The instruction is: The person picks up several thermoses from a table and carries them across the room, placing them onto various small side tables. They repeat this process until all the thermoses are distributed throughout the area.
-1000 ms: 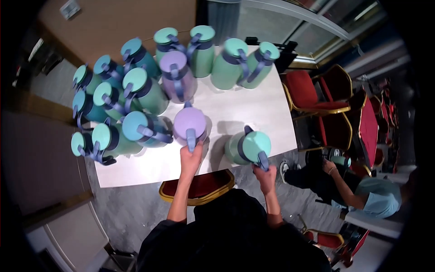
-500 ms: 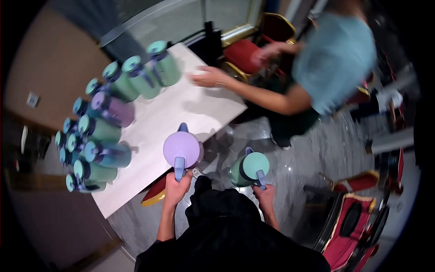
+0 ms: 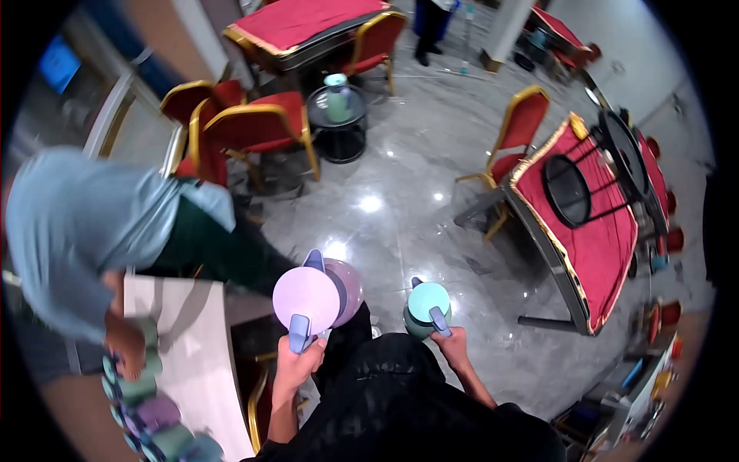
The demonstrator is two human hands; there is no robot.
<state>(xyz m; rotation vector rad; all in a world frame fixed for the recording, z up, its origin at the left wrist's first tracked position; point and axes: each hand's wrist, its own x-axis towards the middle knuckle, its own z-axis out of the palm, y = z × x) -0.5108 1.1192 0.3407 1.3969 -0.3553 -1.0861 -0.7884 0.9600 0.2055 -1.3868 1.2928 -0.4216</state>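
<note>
My left hand point(image 3: 299, 365) is closed round the handle of a lilac thermos jug point(image 3: 306, 297), which hangs upright with its lid and spout toward me. In my right hand point(image 3: 453, 348) is the blue-grey handle of a mint-green thermos jug point(image 3: 428, 303), also held off the floor. Both jugs are in front of my dark clothing, a short distance apart. Other jugs, among them a purple one point(image 3: 158, 413), stand in a group on the pale table point(image 3: 192, 339) at my left, partly cut off by the view's edge.
A co-worker point(image 3: 85, 231) in a light-blue shirt leans over the table, one hand at the jugs. Ahead, a green jug point(image 3: 337, 100) stands on a small round black table point(image 3: 339, 138). Red chairs point(image 3: 258, 123) are beyond. At right, a red-covered table point(image 3: 554, 185) carries an upturned black stand.
My view has swung right, away from the pale table, which now lies at lower left. Both jugs stay in my hands. The co-worker has bent toward the jugs on the table.
</note>
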